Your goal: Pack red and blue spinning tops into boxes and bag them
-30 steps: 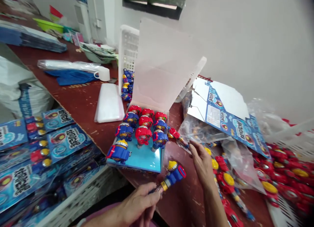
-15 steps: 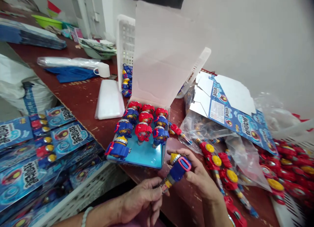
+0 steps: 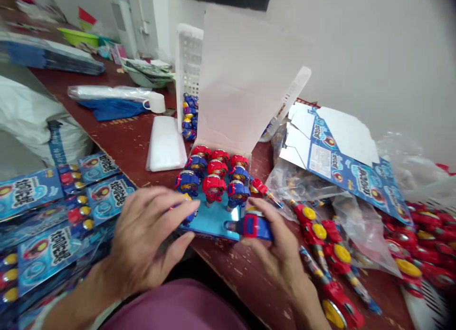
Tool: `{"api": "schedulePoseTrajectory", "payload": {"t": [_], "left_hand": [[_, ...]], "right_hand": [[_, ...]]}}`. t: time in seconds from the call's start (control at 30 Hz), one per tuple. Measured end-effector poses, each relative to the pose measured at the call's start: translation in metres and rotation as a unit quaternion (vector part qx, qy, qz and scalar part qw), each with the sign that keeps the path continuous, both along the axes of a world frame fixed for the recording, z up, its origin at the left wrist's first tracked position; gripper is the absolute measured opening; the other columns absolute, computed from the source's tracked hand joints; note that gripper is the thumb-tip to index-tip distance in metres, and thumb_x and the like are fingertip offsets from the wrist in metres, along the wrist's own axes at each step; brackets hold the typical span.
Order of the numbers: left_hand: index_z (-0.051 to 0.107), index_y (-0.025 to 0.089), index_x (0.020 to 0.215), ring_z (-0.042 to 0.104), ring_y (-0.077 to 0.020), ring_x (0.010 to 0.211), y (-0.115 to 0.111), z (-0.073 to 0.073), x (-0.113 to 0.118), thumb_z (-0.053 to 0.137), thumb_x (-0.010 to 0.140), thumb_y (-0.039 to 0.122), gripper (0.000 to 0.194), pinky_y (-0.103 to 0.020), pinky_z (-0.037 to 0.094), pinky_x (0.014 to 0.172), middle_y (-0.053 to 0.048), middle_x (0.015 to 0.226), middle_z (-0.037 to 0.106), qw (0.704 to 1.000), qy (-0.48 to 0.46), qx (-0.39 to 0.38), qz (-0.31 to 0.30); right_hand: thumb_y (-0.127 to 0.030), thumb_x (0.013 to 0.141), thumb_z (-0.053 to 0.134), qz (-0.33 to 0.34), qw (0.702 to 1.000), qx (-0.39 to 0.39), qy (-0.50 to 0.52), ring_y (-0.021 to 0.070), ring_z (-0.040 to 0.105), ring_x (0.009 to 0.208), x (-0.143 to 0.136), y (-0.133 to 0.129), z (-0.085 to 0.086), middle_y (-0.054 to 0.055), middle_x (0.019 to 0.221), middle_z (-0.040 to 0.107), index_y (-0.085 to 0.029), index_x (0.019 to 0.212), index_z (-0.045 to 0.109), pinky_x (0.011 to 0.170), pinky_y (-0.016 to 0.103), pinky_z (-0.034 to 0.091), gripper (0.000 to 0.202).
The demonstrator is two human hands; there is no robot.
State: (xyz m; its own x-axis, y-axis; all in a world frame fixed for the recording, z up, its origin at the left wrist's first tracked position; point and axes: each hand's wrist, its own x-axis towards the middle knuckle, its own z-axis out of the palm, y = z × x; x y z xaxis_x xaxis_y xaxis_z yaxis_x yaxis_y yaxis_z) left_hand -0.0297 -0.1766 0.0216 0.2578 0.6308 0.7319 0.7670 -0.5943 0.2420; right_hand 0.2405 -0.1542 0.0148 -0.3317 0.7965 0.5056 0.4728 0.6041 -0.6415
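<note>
A display box (image 3: 206, 225) with a blue inside stands in front of me, its white lid (image 3: 242, 78) raised. Rows of red toys (image 3: 214, 186) and blue toys (image 3: 238, 192) are set upright in it. My right hand (image 3: 281, 249) grips another blue toy (image 3: 257, 226) at the box's front right corner, its clear stem pointing left over the blue insert. At the front left corner, my left hand (image 3: 149, 235) has its fingers and thumb apart around a blue toy (image 3: 188, 217) in the box. The fingers partly hide that toy, so contact is unclear.
Loose red toys (image 3: 337, 256) with yellow caps lie right of the box. Behind them are plastic bags (image 3: 356, 225) and a flattened printed carton (image 3: 324, 149). Filled printed boxes (image 3: 46, 244) are at the left. A white mug (image 3: 155, 102) and plastic sleeves (image 3: 166, 144) sit behind.
My left hand has let go of the blue toy's stem and moved left to the box's front left corner. My right hand has turned the toy so its stem points into the box.
</note>
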Motion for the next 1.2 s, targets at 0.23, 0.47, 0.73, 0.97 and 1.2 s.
{"api": "schedulePoseTrajectory", "payload": {"t": [0.23,0.47,0.73,0.97,1.2], "left_hand": [[0.056,0.019,0.126,0.029,-0.0296,0.139,0.048,-0.033,-0.006,0.049,0.091,0.026,0.036,-0.051,0.030,0.112,-0.007,0.136,0.053,0.992,0.092,-0.069,-0.048],[0.057,0.014,0.125,0.026,-0.0284,0.141,0.043,-0.036,-0.005,0.049,0.092,0.023,0.035,-0.044,0.029,0.116,-0.009,0.136,0.051,0.994,0.043,-0.068,-0.074],[0.055,0.020,0.125,0.027,-0.0305,0.140,0.051,-0.042,-0.007,0.050,0.092,0.029,0.035,-0.051,0.032,0.113,-0.007,0.134,0.052,0.994,0.033,-0.064,-0.087],[0.056,0.018,0.124,0.026,-0.0288,0.141,0.048,-0.039,-0.009,0.048,0.094,0.028,0.033,-0.048,0.033,0.113,-0.008,0.130,0.055,0.994,0.056,-0.070,-0.067],[0.050,0.021,0.130,0.027,-0.0274,0.141,0.046,-0.035,-0.007,0.045,0.095,0.027,0.036,-0.049,0.034,0.111,-0.007,0.133,0.053,0.991,0.047,-0.109,-0.058]], "right_hand": [[-0.028,0.094,0.057,0.106,0.990,0.000,-0.090,0.0229,0.035,0.134,-0.005,0.003,0.013,0.010,0.142,0.040,-0.025,0.143,0.033,0.111,0.037,0.035,0.055],[-0.025,0.091,0.062,0.089,0.983,-0.049,-0.156,0.0241,0.046,0.119,-0.031,0.024,-0.007,0.012,0.132,0.042,-0.025,0.139,0.040,0.100,0.040,0.045,0.053],[-0.040,0.101,0.039,-0.069,0.996,0.005,-0.055,0.0232,0.045,0.122,0.011,0.033,0.002,0.010,0.130,0.046,-0.025,0.134,0.045,0.103,0.041,0.040,0.037],[-0.016,0.079,0.068,-0.228,0.939,-0.039,-0.256,0.0320,0.049,0.114,0.029,0.140,-0.049,0.018,0.132,0.048,-0.015,0.135,0.047,0.094,0.043,0.044,0.060],[-0.016,0.082,0.064,-0.269,0.915,-0.005,-0.302,0.0280,0.055,0.094,0.048,0.147,-0.056,0.013,0.101,0.061,-0.015,0.107,0.062,0.082,0.039,0.046,0.025]]}}
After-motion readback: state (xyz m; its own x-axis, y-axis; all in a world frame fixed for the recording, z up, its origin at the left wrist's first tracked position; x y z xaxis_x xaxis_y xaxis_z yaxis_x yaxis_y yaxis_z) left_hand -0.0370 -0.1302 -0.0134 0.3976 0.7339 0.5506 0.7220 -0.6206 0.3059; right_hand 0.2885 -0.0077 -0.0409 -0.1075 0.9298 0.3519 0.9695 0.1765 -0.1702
